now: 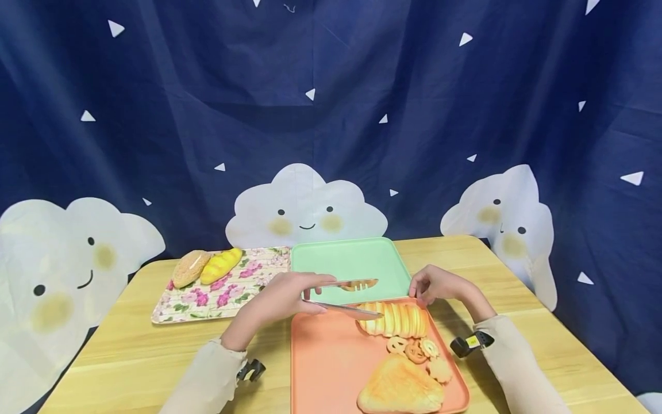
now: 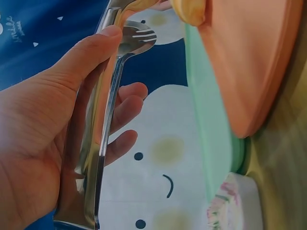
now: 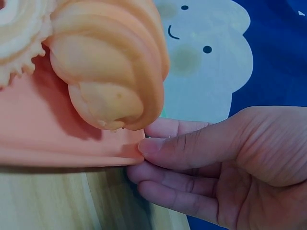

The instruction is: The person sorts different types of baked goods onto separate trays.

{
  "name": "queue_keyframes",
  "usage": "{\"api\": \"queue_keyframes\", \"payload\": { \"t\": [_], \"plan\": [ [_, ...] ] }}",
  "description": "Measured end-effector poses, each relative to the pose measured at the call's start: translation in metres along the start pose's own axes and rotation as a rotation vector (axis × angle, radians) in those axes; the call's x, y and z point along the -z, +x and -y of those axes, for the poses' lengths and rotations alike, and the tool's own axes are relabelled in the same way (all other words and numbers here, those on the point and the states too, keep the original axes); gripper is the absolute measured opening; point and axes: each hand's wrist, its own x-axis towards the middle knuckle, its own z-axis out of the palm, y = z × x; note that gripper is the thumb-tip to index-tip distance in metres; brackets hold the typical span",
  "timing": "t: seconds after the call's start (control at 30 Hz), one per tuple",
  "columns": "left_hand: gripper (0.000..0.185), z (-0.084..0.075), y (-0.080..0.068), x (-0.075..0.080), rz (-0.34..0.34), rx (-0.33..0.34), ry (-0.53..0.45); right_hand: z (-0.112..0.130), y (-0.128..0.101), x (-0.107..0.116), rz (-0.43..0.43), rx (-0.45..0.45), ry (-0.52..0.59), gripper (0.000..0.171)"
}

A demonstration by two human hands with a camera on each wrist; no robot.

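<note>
My left hand (image 1: 287,296) grips metal food tongs (image 2: 91,143), thumb on one arm and fingers round the other. In the head view the tongs' ends spread apart, the lower one overlapping a ridged, twisted bread roll (image 1: 400,320). That roll lies at the far right of an orange tray (image 1: 323,356). At the tray's far right corner, my right hand (image 3: 206,167) pinches the rim between thumb and fingers, just beside the roll's end. Several small cookies (image 1: 415,349) sit in front of the roll, and a large golden bread (image 1: 400,385) lies nearest me.
Behind the orange tray lies a mint green tray (image 1: 341,253). To the left, a flowered tray (image 1: 207,305) bears a brown seeded bread (image 1: 190,269) and a yellow bread (image 1: 221,266). All stand on a wooden table (image 1: 134,345) before a dark blue curtain (image 1: 258,126) with clouds.
</note>
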Motion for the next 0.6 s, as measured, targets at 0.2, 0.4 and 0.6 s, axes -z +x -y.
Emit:
{"api": "queue_keyframes", "payload": {
  "t": [0.2, 0.4, 0.6],
  "plan": [
    [0.058, 0.001, 0.004, -0.011, 0.03, -0.022, -0.004, 0.004, 0.0, -0.001, -0.022, -0.078, -0.018, 0.023],
    [0.059, 0.004, 0.005, -0.02, 0.082, 0.014, -0.05, 0.003, 0.001, -0.002, -0.036, -0.086, -0.008, 0.024],
    [0.064, 0.004, 0.006, -0.026, 0.128, 0.053, -0.089, 0.004, 0.001, -0.004, -0.045, -0.11, 0.003, 0.023]
  ]
}}
